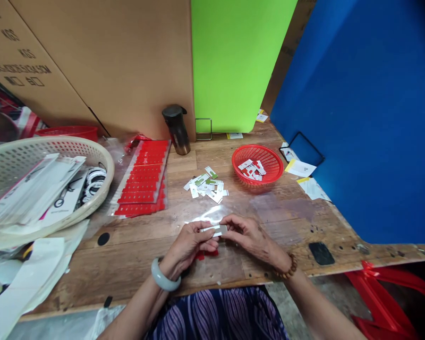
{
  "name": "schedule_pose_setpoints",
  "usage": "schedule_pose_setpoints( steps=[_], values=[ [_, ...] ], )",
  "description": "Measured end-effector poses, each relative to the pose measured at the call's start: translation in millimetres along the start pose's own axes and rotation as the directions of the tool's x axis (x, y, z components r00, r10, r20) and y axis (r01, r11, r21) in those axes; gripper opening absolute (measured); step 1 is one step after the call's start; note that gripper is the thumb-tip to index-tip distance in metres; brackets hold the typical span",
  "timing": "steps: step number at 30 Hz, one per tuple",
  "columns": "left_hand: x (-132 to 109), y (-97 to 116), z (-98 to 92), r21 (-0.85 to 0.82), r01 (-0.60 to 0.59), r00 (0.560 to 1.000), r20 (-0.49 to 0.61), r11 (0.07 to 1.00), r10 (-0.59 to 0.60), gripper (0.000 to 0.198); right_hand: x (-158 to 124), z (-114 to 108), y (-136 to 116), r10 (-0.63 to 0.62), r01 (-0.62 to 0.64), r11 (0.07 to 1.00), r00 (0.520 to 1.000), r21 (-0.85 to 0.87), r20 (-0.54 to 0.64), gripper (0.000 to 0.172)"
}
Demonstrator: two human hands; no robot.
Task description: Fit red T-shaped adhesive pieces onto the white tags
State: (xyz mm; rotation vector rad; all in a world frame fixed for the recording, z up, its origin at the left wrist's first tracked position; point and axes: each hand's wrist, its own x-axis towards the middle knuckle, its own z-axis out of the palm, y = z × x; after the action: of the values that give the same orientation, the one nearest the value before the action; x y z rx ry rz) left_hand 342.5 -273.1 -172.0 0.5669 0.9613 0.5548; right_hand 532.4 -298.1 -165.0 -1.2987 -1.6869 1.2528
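Left grip [191,243] and right grip [248,233] both pinched on small white card [217,230], one at each end, so card stays flat and steady just above bench [127,255], near front edge. Red scrap [208,254] lies beneath left grip. Card pile [207,186] and red basket [258,164] sit beyond, mid-bench, likely kept within reach.

The left hand [191,243] and right hand [250,236] cover both ends of the white strip [217,230]; the red piece [207,254] beneath the left hand is mostly hidden.
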Motion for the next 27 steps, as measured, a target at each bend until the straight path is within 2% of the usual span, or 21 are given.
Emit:
schedule_pose_setpoints(
  steps=[5, 9, 10, 13, 14, 21, 27],
  values=[
    [0, 0, -0.6, -0.017, 0.032, 0.999, -0.009, 0.999, -0.032, 0.030, -5, 6, 9, -0.047, 0.045, 0.998, 0.999, -0.054, -0.028, 0.016],
    [5, -1, -2.6, 0.026, -0.057, 0.992, -0.114, 0.998, 0.060, 0.022, -5, 11, 19, -0.029, 0.018, 0.996, 0.993, -0.088, -0.117, 0.038],
    [7, -1, -3.2, 0.043, -0.084, 0.983, -0.157, 0.996, 0.090, 0.019, -6, 11, 21, -0.024, 0.006, 0.991, 0.990, -0.130, -0.138, 0.037],
    [13, -2, -4.8, 0.080, -0.131, 0.955, -0.256, 0.988, 0.147, 0.013, -7, 14, 25, -0.038, -0.006, 0.958, 0.988, -0.287, -0.148, 0.014],
    [15, -3, -5.1, 0.087, -0.142, 0.948, -0.274, 0.986, 0.161, 0.011, -8, 16, 26, -0.042, -0.006, 0.946, 0.989, -0.325, -0.139, 0.011],
    [27, -11, -6.4, 0.087, -0.172, 0.932, -0.307, 0.981, 0.190, 0.013, -6, 25, 24, -0.022, -0.049, 0.906, 0.987, -0.420, -0.161, 0.016],
    [28, -13, -8.9, 0.073, -0.173, 0.935, -0.302, 0.982, 0.187, 0.018, -9, 30, 27, -0.080, -0.011, 0.914, 0.975, -0.406, -0.207, 0.016]
  ],
)
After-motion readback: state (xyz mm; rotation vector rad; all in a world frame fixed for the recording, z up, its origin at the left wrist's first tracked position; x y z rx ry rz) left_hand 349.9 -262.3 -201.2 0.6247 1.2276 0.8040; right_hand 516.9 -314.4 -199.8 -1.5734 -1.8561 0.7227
